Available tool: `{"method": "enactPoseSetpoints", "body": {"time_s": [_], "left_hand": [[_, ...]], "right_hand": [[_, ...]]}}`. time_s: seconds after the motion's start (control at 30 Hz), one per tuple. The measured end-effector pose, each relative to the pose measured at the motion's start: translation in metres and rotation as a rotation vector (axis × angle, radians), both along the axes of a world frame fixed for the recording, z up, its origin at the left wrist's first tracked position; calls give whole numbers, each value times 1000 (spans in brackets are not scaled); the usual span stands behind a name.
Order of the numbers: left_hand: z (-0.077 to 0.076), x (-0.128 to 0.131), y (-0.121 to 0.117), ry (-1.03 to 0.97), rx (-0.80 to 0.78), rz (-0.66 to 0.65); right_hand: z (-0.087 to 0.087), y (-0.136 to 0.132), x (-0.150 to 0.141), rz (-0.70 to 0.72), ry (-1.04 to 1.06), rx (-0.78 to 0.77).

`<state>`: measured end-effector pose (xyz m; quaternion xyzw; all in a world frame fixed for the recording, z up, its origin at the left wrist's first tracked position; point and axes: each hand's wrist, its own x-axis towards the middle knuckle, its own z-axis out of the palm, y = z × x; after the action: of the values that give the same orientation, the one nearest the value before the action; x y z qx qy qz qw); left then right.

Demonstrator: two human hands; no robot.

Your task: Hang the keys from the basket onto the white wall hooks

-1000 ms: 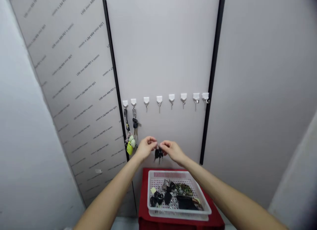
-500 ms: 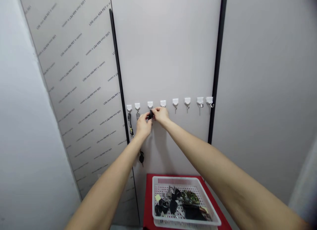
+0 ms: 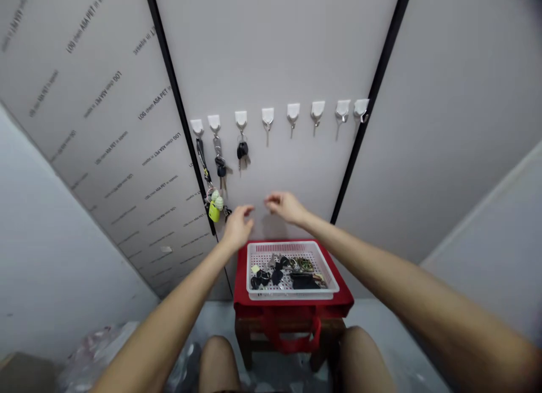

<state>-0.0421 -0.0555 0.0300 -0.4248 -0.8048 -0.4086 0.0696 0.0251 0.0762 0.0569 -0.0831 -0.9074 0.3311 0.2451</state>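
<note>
Left hand [image 3: 238, 228] spread, right hand [image 3: 286, 206] loosely curled, both empty; black-headed keys [image 3: 242, 150] dangle from third hook [image 3: 241, 119] from left, pale panel [image 3: 271, 54], white basket [image 3: 292, 295] on red-covered stool [image 3: 247, 328] below.

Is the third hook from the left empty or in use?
In use: a small key bunch hangs from the third hook, clear of left hand and right hand.

a printed panel [image 3: 105, 150] stands left — crumpled plastic [image 3: 95, 350] below.
</note>
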Motion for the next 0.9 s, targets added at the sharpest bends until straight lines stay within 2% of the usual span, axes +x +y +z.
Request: {"method": "enactPoseSetpoints", "body": {"time_s": [0.1, 0.17, 0.23, 0.3, 0.43, 0.53, 0.67, 0.8, 0.9], "left_hand": [[-46, 17, -5, -18, -406, -113], [-65, 27, -6, 38, -619, -156], [-76, 35, -5, 111, -748, -166], [-82, 42, -3, 153, -799, -174], [-87, 47, 0, 129, -789, -157], [-90, 39, 2, -19, -700, -149], [-81, 24, 3, -323, -507, -234], [-57, 17, 5, -507, -279, -313], [-36, 17, 8, -585, -162, -375]], "right_hand": [[-67, -2, 29, 127, -323, 54], [-99, -5, 42, 163, -423, 87], [-117, -9, 49, 198, -464, 144], [-125, -11, 51, 202, -471, 233], [-128, -13, 52, 161, -451, 325], [-127, -13, 53, 165, -428, 231], [-118, -11, 53, 187, -342, -130], [-95, -9, 49, 212, -241, -522], [-76, -10, 46, 228, -188, -727]]}}
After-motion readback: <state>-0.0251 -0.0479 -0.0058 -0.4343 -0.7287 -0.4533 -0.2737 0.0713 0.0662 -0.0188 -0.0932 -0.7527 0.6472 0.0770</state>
